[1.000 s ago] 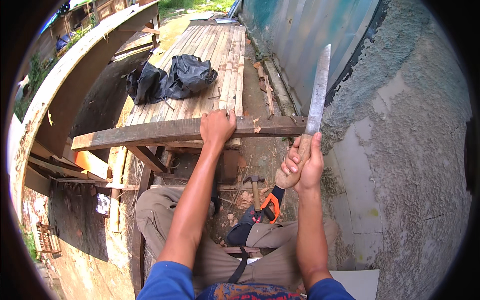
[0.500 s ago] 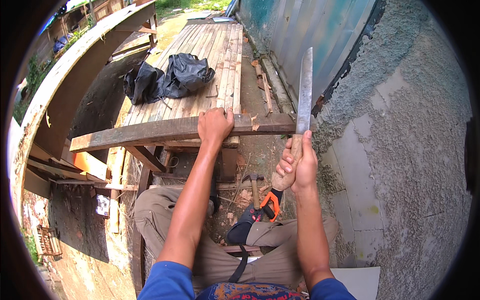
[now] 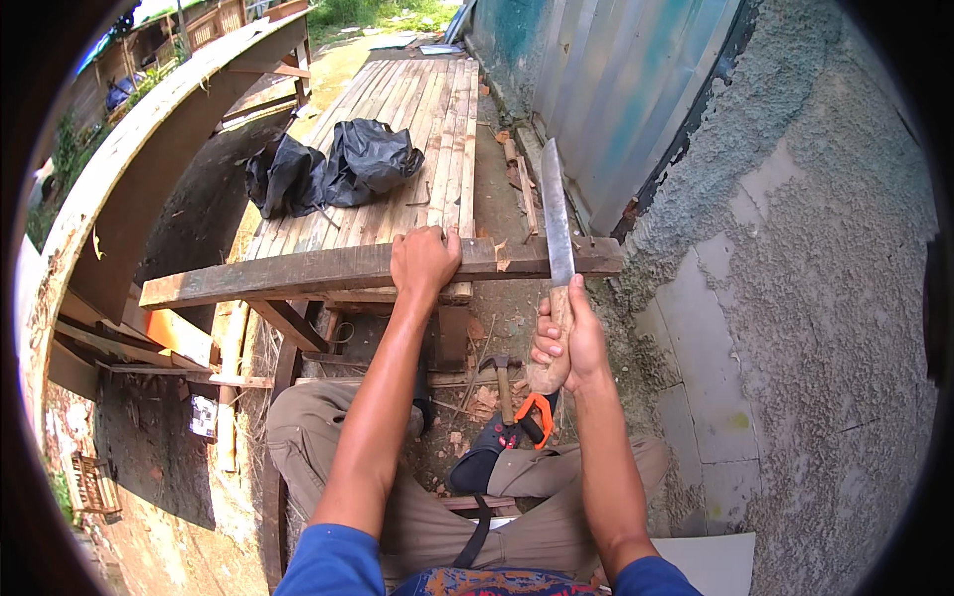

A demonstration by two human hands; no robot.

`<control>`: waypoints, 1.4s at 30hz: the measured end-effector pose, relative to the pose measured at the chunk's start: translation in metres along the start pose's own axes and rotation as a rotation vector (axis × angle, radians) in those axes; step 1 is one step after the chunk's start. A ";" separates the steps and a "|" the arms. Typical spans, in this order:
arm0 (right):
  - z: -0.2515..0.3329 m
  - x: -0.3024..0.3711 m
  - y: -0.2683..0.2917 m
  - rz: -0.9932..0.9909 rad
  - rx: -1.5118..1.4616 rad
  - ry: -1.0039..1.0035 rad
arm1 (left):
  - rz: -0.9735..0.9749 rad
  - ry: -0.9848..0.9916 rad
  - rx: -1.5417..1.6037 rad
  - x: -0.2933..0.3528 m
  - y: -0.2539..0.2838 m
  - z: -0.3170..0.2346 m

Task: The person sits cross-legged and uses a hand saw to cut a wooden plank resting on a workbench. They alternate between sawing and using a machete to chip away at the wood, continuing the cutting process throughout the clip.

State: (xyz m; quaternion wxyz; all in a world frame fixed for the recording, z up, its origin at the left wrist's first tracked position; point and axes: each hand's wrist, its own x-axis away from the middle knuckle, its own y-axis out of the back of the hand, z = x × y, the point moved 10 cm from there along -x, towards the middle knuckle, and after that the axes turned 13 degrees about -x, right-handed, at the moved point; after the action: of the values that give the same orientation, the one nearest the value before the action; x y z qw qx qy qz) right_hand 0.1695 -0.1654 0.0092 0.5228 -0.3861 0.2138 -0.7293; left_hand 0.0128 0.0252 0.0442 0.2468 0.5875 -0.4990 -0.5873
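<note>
Your left hand point(image 3: 425, 260) is clamped flat over the top of one wooden plank point(image 3: 328, 270) — the plank lies crosswise on the end of the slatted tabletop point(image 3: 417, 129). Your right hand point(image 3: 564, 338) is closed around the wooden handle of one long machete point(image 3: 555, 214), blade upright against the plank's far end. Half a second ago the blade stood higher; now it sits lower. Two black bags point(image 3: 333, 169) lie on the tabletop.

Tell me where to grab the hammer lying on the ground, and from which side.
Grip the hammer by its wooden handle, from above on the person's side: it lies flat in the debris, head pointing away toward the plank, handle end nearest the knees.
</note>
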 end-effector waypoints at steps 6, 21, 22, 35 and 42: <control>0.060 0.021 -0.017 0.038 -0.017 0.696 | -0.005 0.000 0.003 0.004 0.000 -0.003; 0.057 0.022 -0.028 0.099 -0.057 0.528 | 0.022 0.001 -0.018 0.003 0.000 0.001; 0.056 0.020 -0.024 0.086 -0.067 0.619 | 0.030 -0.001 -0.018 0.004 0.001 -0.003; 0.033 0.022 -0.014 0.043 -0.037 0.344 | -0.011 -0.009 -0.006 0.004 0.000 0.002; -0.043 -0.017 0.032 -0.093 0.170 0.148 | -0.001 -0.005 0.003 -0.002 0.002 -0.011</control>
State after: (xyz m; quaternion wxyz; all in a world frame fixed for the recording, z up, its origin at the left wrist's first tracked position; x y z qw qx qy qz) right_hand 0.1577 -0.1652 -0.0457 0.5020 -0.2950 0.1712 -0.7947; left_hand 0.0230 0.0233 0.0485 0.2444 0.5868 -0.5003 -0.5879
